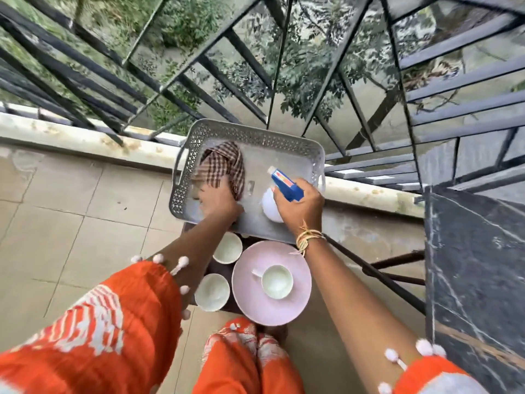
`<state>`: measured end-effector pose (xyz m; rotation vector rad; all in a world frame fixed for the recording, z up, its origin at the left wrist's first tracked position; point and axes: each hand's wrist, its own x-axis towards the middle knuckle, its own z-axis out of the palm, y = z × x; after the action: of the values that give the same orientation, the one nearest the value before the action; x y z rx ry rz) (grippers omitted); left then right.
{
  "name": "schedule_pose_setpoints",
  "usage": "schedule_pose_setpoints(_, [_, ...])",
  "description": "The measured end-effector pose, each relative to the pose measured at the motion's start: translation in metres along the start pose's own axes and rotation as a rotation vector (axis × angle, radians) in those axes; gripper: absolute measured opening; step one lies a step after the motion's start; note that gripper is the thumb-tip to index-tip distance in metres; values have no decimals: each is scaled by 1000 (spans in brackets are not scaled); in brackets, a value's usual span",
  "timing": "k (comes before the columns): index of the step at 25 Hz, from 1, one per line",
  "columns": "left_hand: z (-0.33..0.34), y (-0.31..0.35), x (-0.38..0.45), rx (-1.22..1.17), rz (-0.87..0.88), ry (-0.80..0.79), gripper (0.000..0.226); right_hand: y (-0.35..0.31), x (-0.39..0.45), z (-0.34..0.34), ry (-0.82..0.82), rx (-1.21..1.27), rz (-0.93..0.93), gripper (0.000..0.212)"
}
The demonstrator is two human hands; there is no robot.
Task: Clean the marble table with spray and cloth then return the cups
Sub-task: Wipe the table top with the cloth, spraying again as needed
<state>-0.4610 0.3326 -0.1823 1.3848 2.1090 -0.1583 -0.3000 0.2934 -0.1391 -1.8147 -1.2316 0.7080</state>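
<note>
**Asha:** Since the head view is the only one, let's read it top to bottom. Both hands are inside the grey perforated tray (pixel 250 137). The left hand (pixel 218 199) has its fingers closed on the brown checked cloth (pixel 220 163), which lies bunched against the tray's far left corner. The right hand (pixel 301 204) is wrapped round the spray bottle (pixel 274 204), white body below and blue trigger head on top.

**Ben:** How will those two handle?

**Asha:** The cloth is soft and limp, so I'd judge it best gathered in a fistful; any part of it will do. The bottle looks like light, smooth plastic, and the neck under the trigger is the sure place to grip it, which seems to be where the fingers sit now.

**Ben:** And the cups?

**Asha:** Nearer the person, on a small dark bench mostly hidden under them. One white cup (pixel 277 281) stands on the pink plate (pixel 295 308), its handle pointing left. Two more cups (pixel 227 248) sit just left of the plate, one behind the other. They look like glazed ceramic: stiff, slippery and breakable. Take each by its handle or round its wall.

**Ben:** Where's the marble table?

**Asha:** A dark veined marble slab (pixel 477 251) fills the right edge, well apart from the tray. Nothing rests on the part in view.
</note>
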Motion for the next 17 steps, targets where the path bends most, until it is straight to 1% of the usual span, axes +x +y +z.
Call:
schedule_pose_setpoints(2, [-1, -2, 10, -17, 28, 120, 45, 1, -1, 3, 10, 25, -12, 43])
schedule_pose_setpoints(3, [-5, -2, 12, -81, 54, 133, 39, 1, -1, 2, 6, 34, -9, 44])
schedule_pose_setpoints(4, [-9, -2, 12, -174, 76, 121, 37, -1, -2, 2, -1, 36, 3, 42])
schedule_pose_setpoints(6, [-18, 1, 1, -435, 76, 87, 33, -6, -5, -3, -41, 35, 54, 28])
schedule_pose_setpoints(7, [-26, 3, -10, -590, 71, 80, 32, -11, -8, -9, -46, 32, 78, 39])
schedule_pose_setpoints(8, [-35, 4, -21, -724, 68, 77, 32, -17, -13, -15, -30, 15, 71, 64])
schedule_pose_setpoints(9, [-46, 6, -35, -830, 84, 69, 29, -23, -20, -22, 12, -20, 55, 81])
schedule_pose_setpoints(10, [-57, 7, -48, -903, 104, 59, 23, -32, -27, -30, 74, -70, 18, 83])
schedule_pose_setpoints(12, [-81, 9, -71, -1005, 130, 22, 5, -56, -42, -47, 154, -133, -31, 66])
schedule_pose_setpoints(13, [-93, 11, -80, -1047, 133, 3, 9, -68, -45, -53, 149, -134, -46, 54])
schedule_pose_setpoints(14, [-104, 11, -87, -1060, 99, -18, 8, -83, -48, -60, 110, -106, -51, 42])
schedule_pose_setpoints(15, [-115, 11, -97, -1098, 64, -45, 3, -100, -50, -67, 40, -67, -32, 35])
schedule_pose_setpoints(16, [-127, 10, -105, -1123, -13, -100, 17, -113, -53, -74, -46, -32, 3, 34])
schedule_pose_setpoints(17, [-132, 6, -111, -1141, -62, -216, 31, -126, -58, -80, -138, -32, 29, 38])
